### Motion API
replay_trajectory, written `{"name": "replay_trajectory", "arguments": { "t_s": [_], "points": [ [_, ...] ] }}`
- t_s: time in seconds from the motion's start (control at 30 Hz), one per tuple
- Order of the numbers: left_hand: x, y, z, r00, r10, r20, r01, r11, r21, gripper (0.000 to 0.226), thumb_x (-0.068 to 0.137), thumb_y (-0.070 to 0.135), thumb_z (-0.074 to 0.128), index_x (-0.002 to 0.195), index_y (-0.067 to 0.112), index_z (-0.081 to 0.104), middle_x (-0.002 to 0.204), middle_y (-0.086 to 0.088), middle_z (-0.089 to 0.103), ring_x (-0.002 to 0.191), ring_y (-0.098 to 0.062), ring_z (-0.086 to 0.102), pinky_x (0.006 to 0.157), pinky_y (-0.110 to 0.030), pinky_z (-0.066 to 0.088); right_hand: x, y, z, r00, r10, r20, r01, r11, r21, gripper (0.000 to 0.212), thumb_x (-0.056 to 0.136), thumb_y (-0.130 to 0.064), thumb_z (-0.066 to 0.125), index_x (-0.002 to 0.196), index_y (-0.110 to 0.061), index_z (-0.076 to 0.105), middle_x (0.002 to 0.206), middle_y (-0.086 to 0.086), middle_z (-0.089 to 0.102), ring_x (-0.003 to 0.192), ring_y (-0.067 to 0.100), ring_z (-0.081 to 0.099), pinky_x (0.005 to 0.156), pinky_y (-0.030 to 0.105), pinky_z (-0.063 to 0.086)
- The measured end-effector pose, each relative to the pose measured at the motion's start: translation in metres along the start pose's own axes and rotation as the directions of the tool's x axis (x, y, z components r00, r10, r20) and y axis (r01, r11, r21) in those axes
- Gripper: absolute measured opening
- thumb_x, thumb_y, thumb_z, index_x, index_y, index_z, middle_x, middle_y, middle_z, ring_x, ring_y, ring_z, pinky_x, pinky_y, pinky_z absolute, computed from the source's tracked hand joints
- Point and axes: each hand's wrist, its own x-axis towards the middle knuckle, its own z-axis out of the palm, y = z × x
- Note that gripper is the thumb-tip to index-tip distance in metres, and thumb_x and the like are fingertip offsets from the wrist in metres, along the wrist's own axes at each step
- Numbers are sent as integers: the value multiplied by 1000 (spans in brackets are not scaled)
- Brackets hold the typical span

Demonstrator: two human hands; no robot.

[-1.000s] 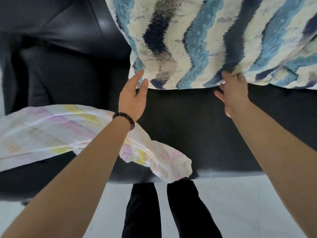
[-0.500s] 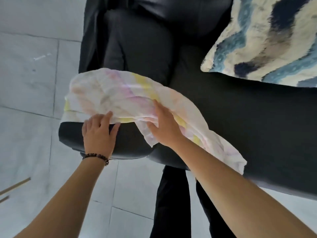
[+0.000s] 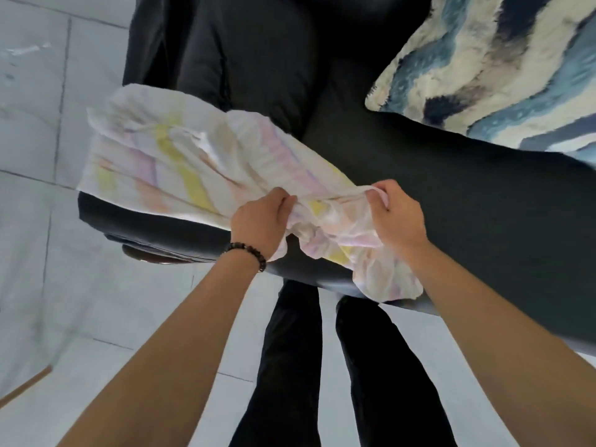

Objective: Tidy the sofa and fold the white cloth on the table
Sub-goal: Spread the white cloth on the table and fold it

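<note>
A white cloth (image 3: 167,162) with faint pink and yellow stripes lies crumpled across the front edge of the black sofa (image 3: 467,201). My left hand (image 3: 261,221), with a bead bracelet at the wrist, grips a bunched fold of the cloth near its middle. My right hand (image 3: 396,217) pinches another fold a little to the right. Between the two hands the cloth is gathered, and its right end hangs over the sofa's front edge. A blue, navy and cream patterned cushion (image 3: 503,66) rests on the seat at the upper right.
Pale tiled floor (image 3: 38,285) lies to the left and in front of the sofa. My legs in black trousers (image 3: 322,366) stand close to the sofa's front. A thin wooden strip (image 3: 22,387) shows at the lower left edge.
My view swung left from the cushion to the cloth. Both hands left the cushion, came down on the cloth, and now grip it, bunching it toward the middle.
</note>
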Motion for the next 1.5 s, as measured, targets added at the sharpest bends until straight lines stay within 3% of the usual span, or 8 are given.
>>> {"name": "replay_trajectory", "arguments": {
  "t_s": [0.1, 0.4, 0.7, 0.93, 1.1, 1.33, 1.43, 1.5],
  "points": [
    [-5, 43, 27, 997, 47, 55, -41, 994, -103, 35, 102, 44, 37, 96, 15, 57, 66, -3, 60, 61, -27, 56, 59, -34, 47, -9, 38, -14, 994, 48, -102, -59, 993, -105, 27, 105, -28, 39, 124, -17, 55, 112, 8, 56, 85, 19, 49, 75, 30, 39],
    [-47, 84, 13, 964, 129, 231, -153, 984, 86, 60, 64, 90, 38, 77, 33, 51, 64, 14, 55, 59, -4, 51, 51, -24, 37, -93, 50, -60, 966, 247, -74, -189, 874, 447, 15, 98, -28, 41, 99, -34, 55, 91, -21, 59, 79, -13, 55, 59, 7, 38],
    [-119, 154, -128, 970, 227, -88, -217, 970, 110, 37, 83, -5, 55, 114, 9, 69, 102, -11, 58, 97, -30, 52, 75, -39, 48, -179, -4, -203, 981, 99, -168, -34, 934, 355, 15, 77, -47, 52, 87, -36, 55, 77, -18, 63, 74, 3, 58, 55, 24, 42],
    [-165, 254, -247, 799, 315, -513, -326, 943, 71, 28, 81, -6, 63, 104, 5, 74, 101, -13, 73, 91, -32, 67, 79, -30, 47, -238, -41, -325, 884, -145, -445, 259, 944, 207, 17, 98, -50, 45, 102, -37, 55, 75, -16, 62, 68, 2, 59, 55, 24, 43],
    [-179, 320, -321, 639, 363, -678, -485, 874, 10, 23, 88, 17, 56, 99, 11, 75, 89, -4, 75, 81, -22, 67, 73, -20, 46, -254, -49, -412, 684, 39, -728, 300, 895, 329, 17, 102, -38, 44, 96, -28, 56, 82, -11, 59, 80, 15, 57, 63, 25, 34],
    [-193, 393, -375, 654, 548, -522, -715, 673, -190, 20, 89, 6, 59, 100, 14, 75, 91, 5, 72, 86, -14, 66, 72, -24, 50, -306, -73, -438, 701, 91, -707, 244, 901, 357, 48, 96, -20, 56, 143, -17, 44, 146, 7, 39, 135, 24, 38, 104, 34, 36],
    [-202, 424, -381, 635, 618, -463, -766, 584, -270, 22, 87, 5, 60, 94, 19, 76, 86, 9, 72, 84, -7, 66, 68, -20, 50, -331, -104, -416, 732, -135, -668, 386, 890, 243, 73, 88, -33, 66, 151, -29, 29, 160, -4, 13, 148, 13, 12, 113, 30, 26],
    [-209, 438, -384, 595, 681, -428, -802, 538, -259, 24, 83, 6, 59, 93, 20, 76, 86, 13, 71, 86, -7, 66, 72, -20, 51, -341, -123, -406, 723, -282, -631, 478, 863, 162, 61, 86, -50, 64, 141, -38, 40, 146, -18, 36, 137, 5, 30, 104, 24, 34]
  ]
}}
